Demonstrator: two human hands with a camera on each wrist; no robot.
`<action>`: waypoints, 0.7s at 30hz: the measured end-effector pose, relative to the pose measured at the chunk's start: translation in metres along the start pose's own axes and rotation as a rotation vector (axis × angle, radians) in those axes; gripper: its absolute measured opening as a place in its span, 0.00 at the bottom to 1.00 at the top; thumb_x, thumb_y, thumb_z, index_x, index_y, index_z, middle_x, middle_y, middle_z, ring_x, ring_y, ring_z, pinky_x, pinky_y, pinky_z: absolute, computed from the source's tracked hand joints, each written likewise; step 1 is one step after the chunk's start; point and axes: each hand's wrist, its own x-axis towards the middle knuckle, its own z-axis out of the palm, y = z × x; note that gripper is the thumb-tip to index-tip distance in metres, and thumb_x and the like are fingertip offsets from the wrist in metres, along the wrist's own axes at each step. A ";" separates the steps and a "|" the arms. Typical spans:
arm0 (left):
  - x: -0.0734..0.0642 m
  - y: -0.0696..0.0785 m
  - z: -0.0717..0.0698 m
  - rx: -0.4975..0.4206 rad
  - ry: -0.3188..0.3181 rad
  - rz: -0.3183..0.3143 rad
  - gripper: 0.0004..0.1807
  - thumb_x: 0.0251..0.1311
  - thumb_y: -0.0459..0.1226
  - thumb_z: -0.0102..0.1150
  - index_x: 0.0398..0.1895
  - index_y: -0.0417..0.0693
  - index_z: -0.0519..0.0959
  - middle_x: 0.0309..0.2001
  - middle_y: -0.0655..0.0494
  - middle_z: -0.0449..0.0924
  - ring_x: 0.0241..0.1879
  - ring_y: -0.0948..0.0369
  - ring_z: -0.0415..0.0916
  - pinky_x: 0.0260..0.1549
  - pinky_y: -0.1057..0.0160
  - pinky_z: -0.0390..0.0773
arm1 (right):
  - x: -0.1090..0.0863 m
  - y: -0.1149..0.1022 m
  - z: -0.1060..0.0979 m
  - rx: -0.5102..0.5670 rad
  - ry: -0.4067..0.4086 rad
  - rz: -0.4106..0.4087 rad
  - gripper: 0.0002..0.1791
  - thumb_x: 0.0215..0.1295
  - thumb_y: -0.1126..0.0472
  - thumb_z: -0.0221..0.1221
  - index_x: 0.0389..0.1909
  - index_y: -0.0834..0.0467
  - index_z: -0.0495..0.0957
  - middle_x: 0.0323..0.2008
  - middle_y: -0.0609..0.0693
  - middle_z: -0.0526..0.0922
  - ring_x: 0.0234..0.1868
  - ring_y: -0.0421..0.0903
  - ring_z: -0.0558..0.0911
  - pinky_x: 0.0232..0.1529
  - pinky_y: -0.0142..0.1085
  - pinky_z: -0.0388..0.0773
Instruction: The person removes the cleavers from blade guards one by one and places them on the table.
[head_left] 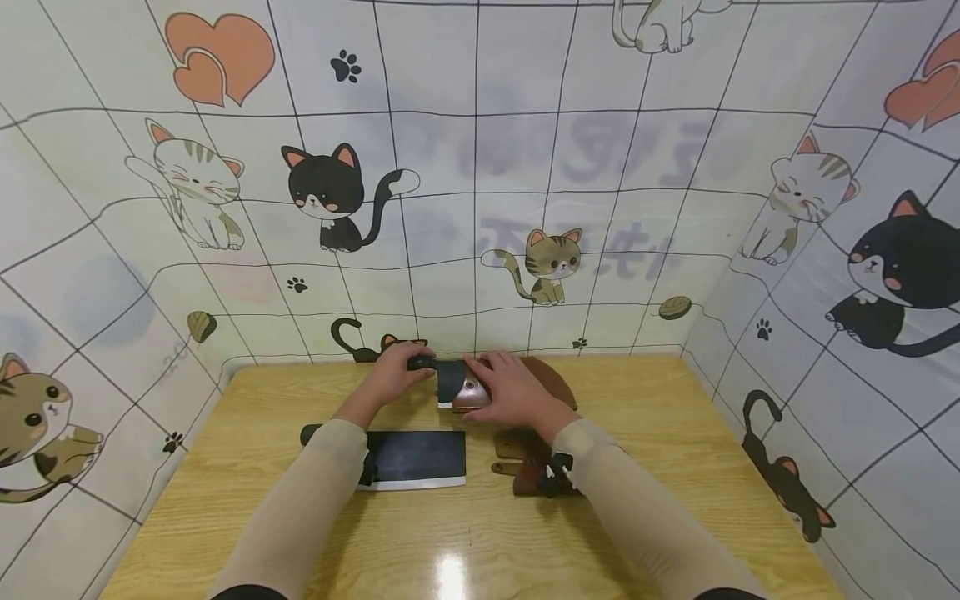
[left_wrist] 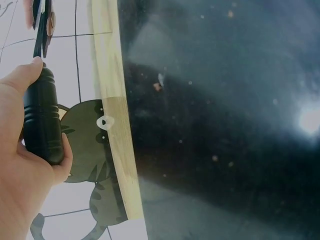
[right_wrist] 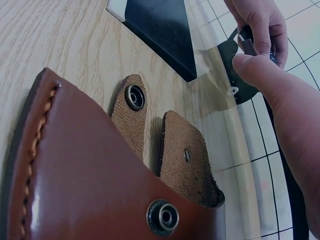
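Observation:
My left hand [head_left: 397, 371] holds a cleaver by its black ridged handle [left_wrist: 42, 120] at the table's far edge. Part of that cleaver's dark blade [head_left: 450, 383] shows beside the handle; the rest lies behind a brown leather sheath [head_left: 555, 379]. With thumb and fingers, my right hand [head_left: 513, 387] grips the sheath around the blade. Nearer to me, a second cleaver [head_left: 420, 456] lies flat, its handle partly under my left forearm. Beside my right forearm rests another brown sheath [head_left: 517, 454], its snap straps [right_wrist: 134, 97] unfastened in the right wrist view.
The wooden table [head_left: 480, 533] has a light grain and a bright glare near the front. Cat-printed wall sheeting [head_left: 442, 183] rises behind and on both sides, close to the table's far edge.

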 end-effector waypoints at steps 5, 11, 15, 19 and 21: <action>0.000 0.001 -0.001 0.005 -0.005 -0.006 0.21 0.74 0.40 0.74 0.65 0.44 0.86 0.61 0.44 0.85 0.62 0.44 0.82 0.61 0.41 0.81 | -0.001 -0.001 -0.001 0.007 0.008 0.000 0.65 0.59 0.20 0.70 0.90 0.47 0.57 0.73 0.54 0.70 0.74 0.55 0.69 0.77 0.57 0.65; 0.000 0.002 -0.002 -0.004 -0.009 -0.007 0.21 0.73 0.39 0.75 0.65 0.43 0.86 0.60 0.45 0.85 0.60 0.46 0.83 0.60 0.42 0.82 | -0.002 -0.002 -0.003 0.011 0.020 -0.008 0.65 0.59 0.20 0.70 0.89 0.48 0.59 0.71 0.54 0.71 0.72 0.55 0.70 0.76 0.57 0.66; -0.001 0.004 -0.003 -0.006 -0.001 0.006 0.21 0.73 0.39 0.75 0.65 0.42 0.86 0.59 0.45 0.86 0.59 0.46 0.83 0.59 0.41 0.82 | -0.003 -0.003 -0.005 -0.004 0.018 0.000 0.64 0.59 0.19 0.70 0.89 0.47 0.60 0.72 0.53 0.71 0.73 0.55 0.70 0.77 0.56 0.66; -0.001 0.006 -0.004 -0.008 0.005 0.017 0.20 0.73 0.38 0.75 0.64 0.43 0.87 0.59 0.45 0.87 0.59 0.45 0.83 0.59 0.41 0.82 | -0.003 -0.003 -0.006 -0.010 0.015 0.008 0.64 0.59 0.20 0.70 0.89 0.46 0.59 0.72 0.52 0.71 0.73 0.54 0.70 0.77 0.56 0.66; -0.001 0.007 -0.005 -0.010 0.006 0.020 0.20 0.73 0.38 0.75 0.64 0.43 0.87 0.59 0.45 0.87 0.60 0.45 0.83 0.60 0.41 0.81 | -0.003 -0.002 -0.007 -0.010 0.014 0.009 0.64 0.59 0.20 0.69 0.90 0.45 0.59 0.72 0.52 0.71 0.73 0.54 0.70 0.77 0.56 0.66</action>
